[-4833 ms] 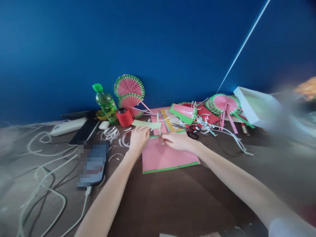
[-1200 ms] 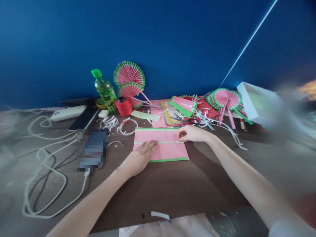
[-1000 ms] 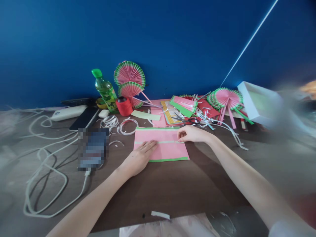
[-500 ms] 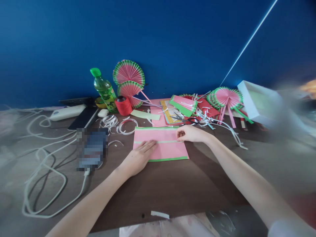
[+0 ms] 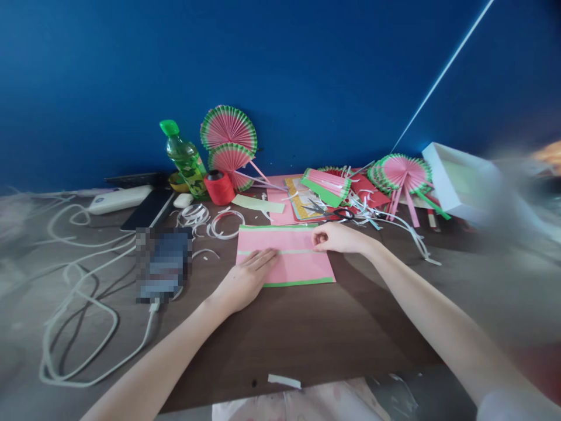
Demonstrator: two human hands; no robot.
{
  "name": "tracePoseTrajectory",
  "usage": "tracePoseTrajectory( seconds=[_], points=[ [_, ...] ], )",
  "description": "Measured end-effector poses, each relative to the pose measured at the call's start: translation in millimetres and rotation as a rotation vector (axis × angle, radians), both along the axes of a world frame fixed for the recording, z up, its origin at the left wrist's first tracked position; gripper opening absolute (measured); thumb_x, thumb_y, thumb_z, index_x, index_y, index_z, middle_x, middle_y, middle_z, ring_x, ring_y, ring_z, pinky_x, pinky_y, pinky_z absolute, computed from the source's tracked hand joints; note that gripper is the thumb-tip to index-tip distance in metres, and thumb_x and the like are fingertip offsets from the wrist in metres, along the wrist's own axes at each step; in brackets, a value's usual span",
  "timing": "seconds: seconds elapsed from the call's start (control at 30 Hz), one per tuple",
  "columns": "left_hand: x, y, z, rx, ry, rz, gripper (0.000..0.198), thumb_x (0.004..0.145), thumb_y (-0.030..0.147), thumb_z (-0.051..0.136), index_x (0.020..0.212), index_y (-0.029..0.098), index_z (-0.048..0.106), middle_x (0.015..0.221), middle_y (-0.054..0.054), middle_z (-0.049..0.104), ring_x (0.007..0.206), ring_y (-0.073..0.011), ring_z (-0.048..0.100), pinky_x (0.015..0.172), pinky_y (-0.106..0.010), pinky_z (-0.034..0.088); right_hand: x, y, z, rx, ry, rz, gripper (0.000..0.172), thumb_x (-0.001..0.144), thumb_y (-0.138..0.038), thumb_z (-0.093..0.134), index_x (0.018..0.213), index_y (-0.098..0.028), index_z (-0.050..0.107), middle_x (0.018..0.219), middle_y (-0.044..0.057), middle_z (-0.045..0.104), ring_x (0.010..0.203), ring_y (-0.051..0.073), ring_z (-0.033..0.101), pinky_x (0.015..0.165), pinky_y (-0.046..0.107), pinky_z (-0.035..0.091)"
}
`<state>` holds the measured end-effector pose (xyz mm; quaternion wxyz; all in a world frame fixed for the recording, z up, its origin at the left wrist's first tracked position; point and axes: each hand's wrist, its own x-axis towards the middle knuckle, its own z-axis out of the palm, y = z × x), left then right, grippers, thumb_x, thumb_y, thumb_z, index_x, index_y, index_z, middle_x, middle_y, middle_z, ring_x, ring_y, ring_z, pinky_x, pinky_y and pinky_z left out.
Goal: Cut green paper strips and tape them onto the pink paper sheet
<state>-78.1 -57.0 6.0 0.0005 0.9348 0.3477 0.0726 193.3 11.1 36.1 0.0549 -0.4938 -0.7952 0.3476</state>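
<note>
A pink paper sheet (image 5: 289, 270) with green bands along its far and near edges lies flat on the dark table. Across its middle runs a narrow pale tape strip (image 5: 294, 252). My left hand (image 5: 248, 279) is laid flat over the left part of the sheet, fingers stretched along the strip. At the strip's right end, my right hand (image 5: 335, 237) is closed in a pinch, thumb and index finger curled together. The exact hold of those fingertips is partly hidden. Just beyond the right hand lie open scissors (image 5: 328, 211).
Behind the sheet are a red thread spool (image 5: 220, 188), a green bottle (image 5: 186, 161), pleated paper fans (image 5: 228, 130) and a heap of paper scraps (image 5: 362, 204). A white box (image 5: 458, 181) stands right. Phone (image 5: 164, 266) and white cable (image 5: 117, 318) lie left.
Almost nothing differs. My right hand has shifted very slightly left at the strip's end; my left hand stays pressed on the sheet.
</note>
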Motion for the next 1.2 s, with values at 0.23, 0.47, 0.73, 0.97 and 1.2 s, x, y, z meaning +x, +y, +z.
tracePoseTrajectory(
  seconds=[0.23,0.47,0.73,0.97,1.2],
  points=[
    [0.0,0.2,-0.8,0.004,-0.008,-0.004,0.048,0.084,0.006,0.029,0.130,0.012,0.042,0.137,-0.009,0.043,0.128,-0.0163,0.036,0.109,-0.034,0.029,1.0,0.7,-1.1,-0.012,0.012,0.018,0.010,0.065,-0.027,0.057,0.067,-0.017,0.055,0.057,-0.004,0.050,0.053,0.009,0.042,0.053,0.022,0.029],
    [0.1,-0.3,0.3,0.013,0.016,-0.007,0.048,0.084,0.005,0.029,0.129,0.010,0.042,0.138,-0.010,0.041,0.128,-0.0172,0.036,0.108,-0.036,0.031,1.1,1.6,-1.9,-0.031,0.014,0.005,0.011,0.065,-0.027,0.058,0.067,-0.017,0.056,0.058,-0.004,0.050,0.053,0.009,0.041,0.053,0.022,0.029],
    [0.4,0.1,0.5,0.027,0.009,0.005,0.047,0.085,0.007,0.029,0.129,0.012,0.043,0.137,-0.008,0.042,0.127,-0.0166,0.037,0.107,-0.035,0.031,-0.1,2.2,-0.5,-0.038,0.001,0.003,0.013,0.066,-0.029,0.058,0.065,-0.017,0.054,0.057,-0.004,0.047,0.053,0.009,0.039,0.052,0.022,0.027],
    [0.6,-0.2,-0.4,0.019,-0.008,0.006,0.047,0.085,0.007,0.029,0.129,0.012,0.043,0.136,-0.008,0.044,0.127,-0.0167,0.038,0.107,-0.035,0.032,-2.2,1.1,3.3,-0.047,-0.020,-0.005,0.012,0.065,-0.028,0.058,0.065,-0.017,0.054,0.056,-0.004,0.046,0.053,0.009,0.039,0.052,0.023,0.027],
    [0.9,0.1,0.3,0.027,-0.004,0.009,0.047,0.085,0.006,0.030,0.130,0.012,0.042,0.136,-0.008,0.044,0.127,-0.0167,0.038,0.107,-0.035,0.033,-2.2,1.7,3.6,-0.066,-0.026,-0.018,0.013,0.065,-0.029,0.058,0.065,-0.017,0.056,0.056,-0.004,0.048,0.052,0.009,0.039,0.052,0.023,0.027]
  ],
)
